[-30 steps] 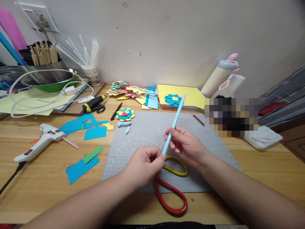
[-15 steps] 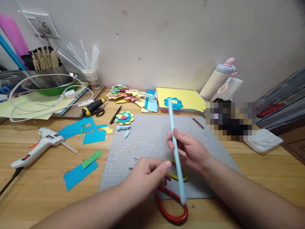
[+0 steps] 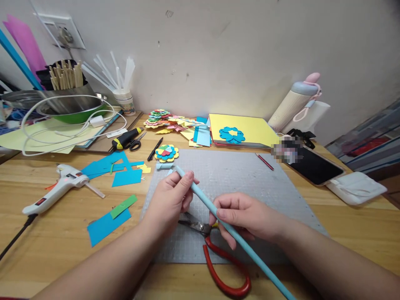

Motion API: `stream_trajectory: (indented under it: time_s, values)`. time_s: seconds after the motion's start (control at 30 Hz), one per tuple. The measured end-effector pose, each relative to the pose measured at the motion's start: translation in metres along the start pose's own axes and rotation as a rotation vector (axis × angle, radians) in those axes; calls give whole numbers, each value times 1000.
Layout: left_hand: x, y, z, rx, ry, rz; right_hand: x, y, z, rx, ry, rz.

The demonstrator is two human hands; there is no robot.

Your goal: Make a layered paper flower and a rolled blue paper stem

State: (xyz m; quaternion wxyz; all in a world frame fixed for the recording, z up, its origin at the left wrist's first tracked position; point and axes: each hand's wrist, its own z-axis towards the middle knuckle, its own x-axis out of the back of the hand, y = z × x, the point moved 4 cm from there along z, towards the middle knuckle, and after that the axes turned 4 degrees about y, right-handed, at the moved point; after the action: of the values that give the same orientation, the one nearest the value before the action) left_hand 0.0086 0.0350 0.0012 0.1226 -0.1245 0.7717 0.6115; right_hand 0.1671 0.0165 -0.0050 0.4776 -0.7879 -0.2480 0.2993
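A long light-blue rolled paper stick [image 3: 206, 201] slants from upper left down to the lower right edge, above the grey cutting mat [image 3: 237, 175]. My left hand [image 3: 170, 200] pinches its upper end between thumb and fingers. My right hand [image 3: 246, 218] grips it near the middle. Under both hands lie scissors [image 3: 218, 260] with a red and a yellow handle loop, blades pointing left; the yellow loop is mostly hidden by my right hand.
A white glue gun [image 3: 58, 185] lies at left among blue paper scraps [image 3: 108, 223]. Paper flowers [image 3: 167, 153], a black pen [image 3: 155, 148], yellow card stack [image 3: 245, 130], phone [image 3: 314, 166], bottle [image 3: 295, 102] and white pouch [image 3: 356, 187] sit around the mat. A bowl with sticks [image 3: 67, 100] stands far left.
The stick swung from pointing up and away to lying slanted across the mat. My left hand let go of its lower end, then took the far end; my right hand kept its grip.
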Motion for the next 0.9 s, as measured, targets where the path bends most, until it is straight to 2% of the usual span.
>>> stream_trajectory:
  time_s: [0.2,0.33,0.57,0.77,0.9]
  values:
    - [1,-3,1,-3,33,1,-3,5,4,6,-19,101]
    - [4,-2,3,5,77,28,-4,7,6,14,43,111]
    - [7,-4,5,-36,61,41,-9,18,10,14,84,128]
    - [7,-3,3,-60,133,31,-11,22,12,11,77,163]
    - [3,-2,3,-25,70,26,-10,21,12,45,95,145]
